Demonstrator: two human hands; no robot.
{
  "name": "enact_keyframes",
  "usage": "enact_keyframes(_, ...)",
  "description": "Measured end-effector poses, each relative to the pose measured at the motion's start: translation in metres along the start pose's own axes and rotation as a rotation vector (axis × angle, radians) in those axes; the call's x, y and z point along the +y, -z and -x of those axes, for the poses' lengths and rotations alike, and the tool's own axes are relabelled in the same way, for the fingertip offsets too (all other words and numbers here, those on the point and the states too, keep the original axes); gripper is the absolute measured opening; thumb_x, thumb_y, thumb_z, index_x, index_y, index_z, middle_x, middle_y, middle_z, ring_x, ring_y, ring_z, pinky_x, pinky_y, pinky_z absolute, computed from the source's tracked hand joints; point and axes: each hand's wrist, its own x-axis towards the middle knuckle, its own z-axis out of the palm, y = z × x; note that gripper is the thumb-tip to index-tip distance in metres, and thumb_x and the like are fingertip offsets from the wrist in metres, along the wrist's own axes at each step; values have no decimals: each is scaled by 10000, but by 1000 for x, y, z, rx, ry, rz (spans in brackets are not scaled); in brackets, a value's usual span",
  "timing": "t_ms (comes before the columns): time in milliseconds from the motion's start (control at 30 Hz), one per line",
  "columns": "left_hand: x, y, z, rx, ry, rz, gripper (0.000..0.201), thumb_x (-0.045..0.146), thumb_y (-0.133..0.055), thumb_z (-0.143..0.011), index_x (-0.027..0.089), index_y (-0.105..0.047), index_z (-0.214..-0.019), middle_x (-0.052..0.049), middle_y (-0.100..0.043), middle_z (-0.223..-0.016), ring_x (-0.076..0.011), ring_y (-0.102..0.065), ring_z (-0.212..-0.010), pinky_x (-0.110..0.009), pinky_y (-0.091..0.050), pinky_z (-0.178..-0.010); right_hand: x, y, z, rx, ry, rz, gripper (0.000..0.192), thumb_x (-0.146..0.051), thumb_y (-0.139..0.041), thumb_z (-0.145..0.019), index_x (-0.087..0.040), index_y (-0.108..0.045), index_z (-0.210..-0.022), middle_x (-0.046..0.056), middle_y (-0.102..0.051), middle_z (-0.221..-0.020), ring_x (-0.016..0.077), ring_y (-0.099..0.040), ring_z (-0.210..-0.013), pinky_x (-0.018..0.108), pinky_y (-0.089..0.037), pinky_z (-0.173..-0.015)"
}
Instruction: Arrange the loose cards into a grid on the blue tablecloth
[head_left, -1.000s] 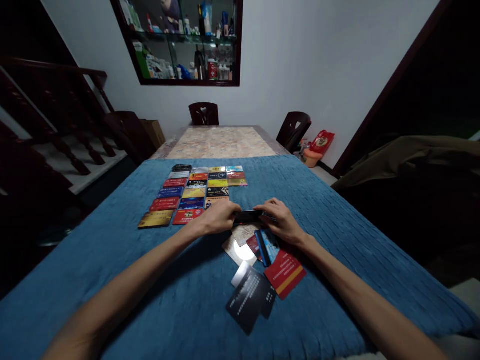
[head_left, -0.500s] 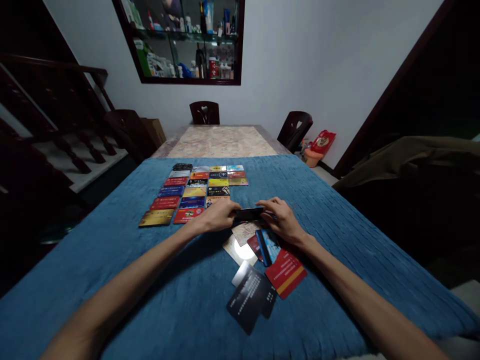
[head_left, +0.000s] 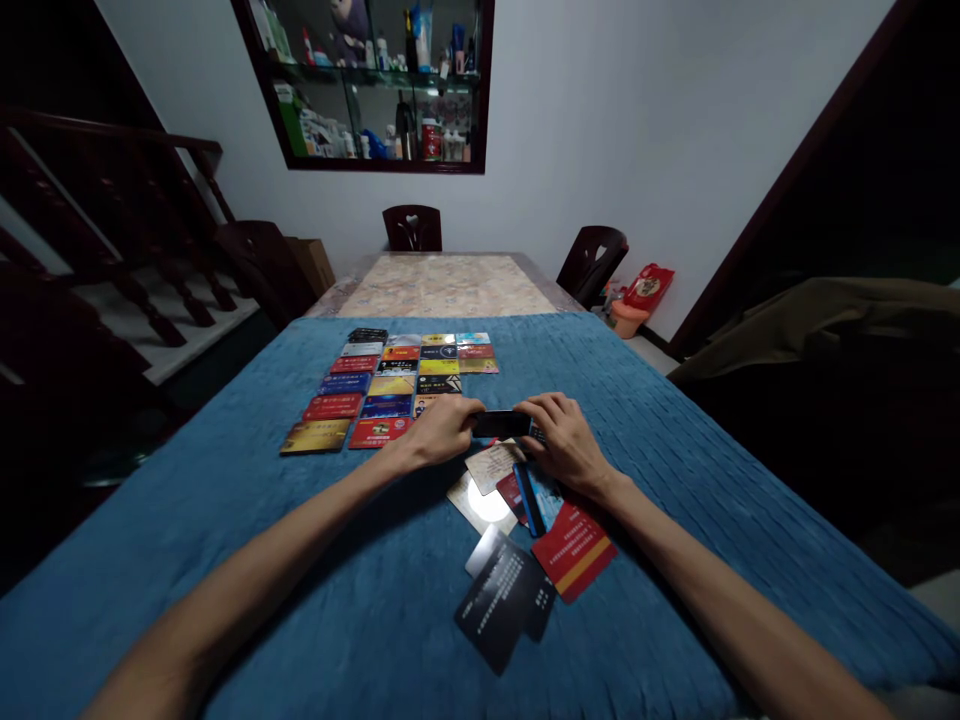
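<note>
Pinching a dark card [head_left: 501, 424], left hand [head_left: 442, 432] and right hand [head_left: 564, 440] close on its ends.

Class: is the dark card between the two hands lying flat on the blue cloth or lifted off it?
Lifted: the left hand and right hand pinch the dark card by its ends.
</note>
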Motion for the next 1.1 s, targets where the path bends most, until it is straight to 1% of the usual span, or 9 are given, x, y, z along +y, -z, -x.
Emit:
enact_keyframes(200, 1, 1, 0, 18, -1, 23, 310, 20, -503, -765, 126, -726, -952, -80, -730, -866, -203, -668, -814, -273, -476, -716, 0, -2, 1, 38, 8, 88, 343, -214, -621, -857, -184, -577, -1196, 129, -622, -1129, 283, -503, -1033, 410, -404, -856)
enact_keyframes(500, -1, -4, 0, 16, -19, 41, 305, 13, -496, -764, 125, -725, -931, -80, -718, -831, -196, -658, -795, -269, -471, -715, -1, -3, 1, 75, 1, 128, 324, -194, -614, -851, -177, -591, -1174, 128, -580, -1105, 281, -476, -1035, 401, -416, -854)
enact_keyframes(633, 1, -7, 1, 28, -20, 30, 330, 30, -491, -786, 123, -721, -1004, -103, -731, -894, -211, -665, -832, -284, -489, -743, 0, -4, 3, 81, 2, 130, 305, -191, -600, -860, -180, -591, -1164, 128, -577, -1097, 280, -477, -1029, 399, -421, -850)
enact_keyframes(700, 2, -10, 2, 31, -25, 36, 358, 30, -486, -790, 119, -710, -1056, -112, -735, -928, -217, -669, -847, -289, -497, -755, 1, -4, 4, 76, 6, 133, 296, -189, -588, -866, -181, -591, -1162, 129, -583, -1094, 279, -481, -1026, 397, -424, -842)
enact_keyframes(800, 2, -14, 3, 43, -33, 53, 387, 23, -485, -785, 138, -689, -1093, -99, -733, -950, -215, -676, -872, -286, -503, -777, 3, -4, 6, 78, 15, 132, 293, -189, -573, -870, -176, -594, -1162, 132, -589, -1098, 280, -482, -1027, 398, -426, -835)
enact_keyframes(933, 1, -19, 3, 65, -17, 83, 394, 36, -484, -803, 146, -625, -1154, -100, -721, -984, -223, -673, -905, -313, -511, -808, 4, -3, 7, 68, 8, 109, 313, -207, -574, -871, -171, -596, -1181, 137, -588, -1107, 286, -481, -1032, 406, -433, -833)
enact_keyframes(1100, 1, -21, 5, 111, 4, 100, 326, 54, -482, -820, 156, -579, -1113, -88, -693, -956, -222, -654, -902, -336, -514, -818, 4, -2, 7, 61, -6, 85, 307, -217, -567, -881, -159, -591, -1182, 150, -585, -1108, 295, -480, -1030, 423, -460, -830)
